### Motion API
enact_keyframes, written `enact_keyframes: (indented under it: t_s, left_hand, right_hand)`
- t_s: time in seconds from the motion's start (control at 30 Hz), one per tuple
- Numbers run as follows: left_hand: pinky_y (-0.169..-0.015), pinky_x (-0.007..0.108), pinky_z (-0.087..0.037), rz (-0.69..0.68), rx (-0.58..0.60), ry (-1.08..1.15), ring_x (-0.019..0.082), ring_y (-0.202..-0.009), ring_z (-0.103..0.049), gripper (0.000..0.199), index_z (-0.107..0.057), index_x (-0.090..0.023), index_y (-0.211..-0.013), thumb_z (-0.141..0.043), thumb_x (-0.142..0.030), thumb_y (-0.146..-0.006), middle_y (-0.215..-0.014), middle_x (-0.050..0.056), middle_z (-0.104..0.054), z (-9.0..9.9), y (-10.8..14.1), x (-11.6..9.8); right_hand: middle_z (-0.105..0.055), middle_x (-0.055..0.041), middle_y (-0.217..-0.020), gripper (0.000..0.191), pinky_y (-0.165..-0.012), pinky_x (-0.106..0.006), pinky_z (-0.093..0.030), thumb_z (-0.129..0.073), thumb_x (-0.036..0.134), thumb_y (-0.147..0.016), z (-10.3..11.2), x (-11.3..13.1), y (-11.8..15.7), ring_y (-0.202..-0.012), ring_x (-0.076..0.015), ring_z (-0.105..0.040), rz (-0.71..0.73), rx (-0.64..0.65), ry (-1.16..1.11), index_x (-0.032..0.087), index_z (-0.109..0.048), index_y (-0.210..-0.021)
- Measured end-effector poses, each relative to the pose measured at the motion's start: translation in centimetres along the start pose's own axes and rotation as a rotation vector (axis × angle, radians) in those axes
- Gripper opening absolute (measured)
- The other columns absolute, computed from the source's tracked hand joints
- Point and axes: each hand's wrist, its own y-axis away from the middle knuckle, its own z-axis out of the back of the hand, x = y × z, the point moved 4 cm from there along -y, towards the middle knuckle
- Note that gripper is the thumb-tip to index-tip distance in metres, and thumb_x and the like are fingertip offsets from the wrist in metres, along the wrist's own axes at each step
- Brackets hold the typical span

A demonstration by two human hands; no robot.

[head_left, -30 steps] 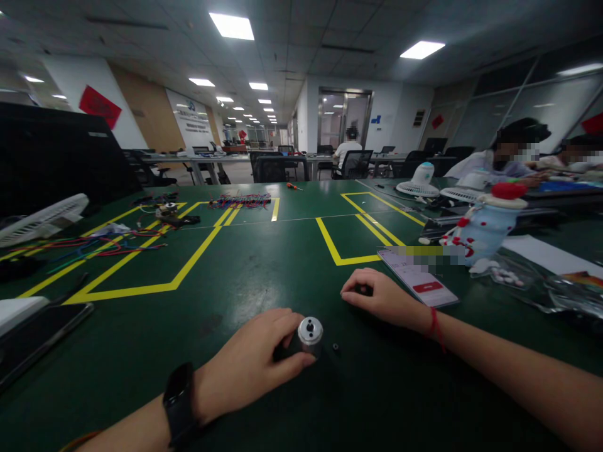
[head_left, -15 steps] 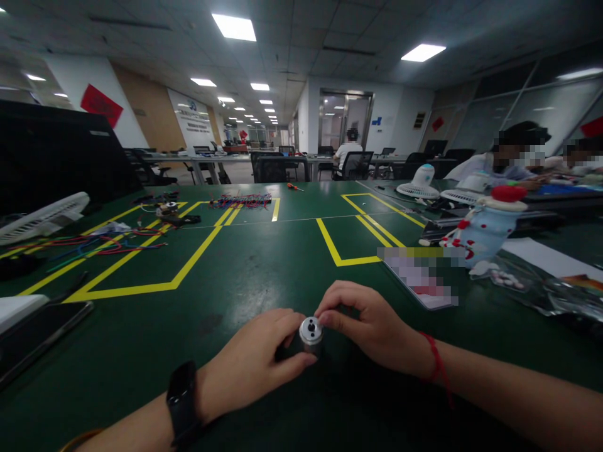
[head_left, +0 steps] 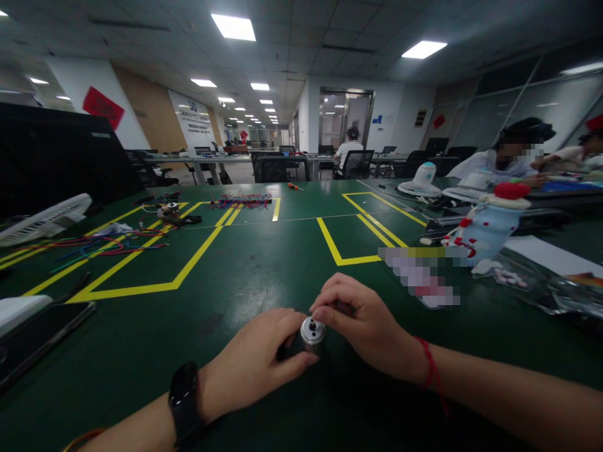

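Note:
A small cylindrical metal motor [head_left: 312, 336] stands upright near the table's front, its silver end face up with a dark centre and small dark holes. Wrapped around its left side are the thumb and fingers of my left hand [head_left: 261, 348], which wears a black watch on the wrist. Above the far right rim of the motor, the thumb and fingertips of my right hand [head_left: 365, 323] are pinched together. Whatever the pinch holds, if anything, is too small or hidden to make out. A red string circles my right wrist.
A phone [head_left: 42, 342] lies at the left. Further back are loose coloured wires [head_left: 113, 245], a wire bundle [head_left: 242, 201] and an orange screwdriver [head_left: 295, 186]. On the right stand a light-blue bottle [head_left: 492, 229], small fans [head_left: 419, 185] and a plastic bag [head_left: 509, 276]; people sit beyond.
My right fingertips have shifted slightly left over the motor's end face, and the hand has closed in a little. The left hand keeps its hold on the motor.

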Motion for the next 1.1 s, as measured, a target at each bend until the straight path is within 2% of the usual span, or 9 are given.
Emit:
enact_keyframes:
  t_s: [0.23, 0.4, 0.57, 0.67, 0.8, 1.1]
  left_hand:
    - [-0.069, 0.03, -0.039, 0.006, 0.005, -0.012, 0.019, -0.077, -0.051, 0.014, -0.056, -0.019, -0.094, -0.059, -0.033, -0.092, -0.086, 0.001, -0.058, 0.0, 0.0, 0.0]
    - [-0.067, 0.029, -0.038, 0.013, 0.002, -0.015, 0.018, -0.076, -0.051, 0.017, -0.055, -0.019, -0.092, -0.06, -0.035, -0.091, -0.085, 0.001, -0.057, 0.1, 0.0, 0.0]
    - [-0.066, 0.028, -0.036, 0.011, 0.007, 0.004, 0.017, -0.075, -0.05, 0.018, -0.053, -0.019, -0.089, -0.059, -0.035, -0.092, -0.084, 0.0, -0.056, 0.2, 0.0, -0.1]
    - [-0.065, 0.028, -0.035, 0.016, 0.011, 0.009, 0.017, -0.075, -0.05, 0.018, -0.053, -0.019, -0.089, -0.059, -0.036, -0.092, -0.084, 0.0, -0.056, 0.2, 0.0, 0.0]
    - [-0.065, 0.028, -0.035, 0.012, 0.004, 0.01, 0.017, -0.074, -0.049, 0.019, -0.053, -0.019, -0.088, -0.057, -0.037, -0.093, -0.083, 0.0, -0.055, 0.2, 0.0, 0.0]
    - [-0.065, 0.028, -0.034, 0.012, 0.013, 0.012, 0.017, -0.074, -0.049, 0.017, -0.052, -0.019, -0.088, -0.059, -0.034, -0.092, -0.082, -0.001, -0.054, 0.3, 0.0, -0.1]
  right_hand:
    - [-0.058, -0.0014, -0.089, 0.008, -0.069, -0.025, -0.046, -0.067, 0.025, -0.086, -0.7, 0.2, 0.1, -0.077, -0.0123, -0.056, -0.068, 0.111, 0.045, 0.018, -0.07, -0.083]
    - [-0.062, -0.0034, -0.094, 0.011, -0.069, -0.026, -0.047, -0.064, 0.027, -0.087, 0.7, 0.0, 0.0, -0.08, -0.0143, -0.057, -0.089, 0.044, 0.04, 0.019, -0.07, -0.092]
    - [-0.066, -0.0029, -0.084, 0.023, -0.068, -0.029, -0.047, -0.058, 0.036, -0.09, 4.4, -4.5, -0.2, -0.074, -0.0151, -0.058, -0.327, -0.11, 0.054, 0.016, -0.067, -0.095]
    - [-0.065, -0.0025, -0.08, 0.026, -0.065, -0.028, -0.046, -0.057, 0.037, -0.089, 5.7, -7.2, -0.3, -0.069, -0.0141, -0.058, -0.407, -0.116, 0.067, 0.014, -0.068, -0.095]
    - [-0.066, -0.0019, -0.078, 0.028, -0.065, -0.028, -0.047, -0.057, 0.039, -0.089, 5.7, -8.0, -0.3, -0.07, -0.0143, -0.059, -0.403, -0.078, 0.076, 0.014, -0.069, -0.094]
    - [-0.068, -0.0042, -0.085, 0.024, -0.065, -0.03, -0.045, -0.058, 0.035, -0.09, 5.0, -6.6, -0.2, -0.072, -0.0159, -0.06, -0.323, 0.025, 0.221, 0.015, -0.071, -0.094]
